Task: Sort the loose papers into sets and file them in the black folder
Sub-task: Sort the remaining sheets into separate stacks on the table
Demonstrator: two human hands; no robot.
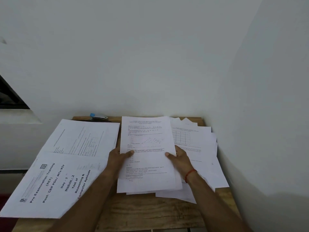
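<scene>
Fingers [130, 152] clamp the sheaf [145, 166] by its side edges, thumbs on top; left hand [117, 159] and right hand [179, 158] hold it level, probably to read and sort. Loose papers [202, 148] beneath, right; sorted sets [70, 148] left; black folder unseen.

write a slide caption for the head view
Left hand and right hand grip printed pages above loose papers on a wooden table; stapler behind.

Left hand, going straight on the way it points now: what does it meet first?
The left hand grips the held sheets; beyond them its forward-right line looks free up to the white wall, missing the stapler. Depth is uncertain.
</scene>
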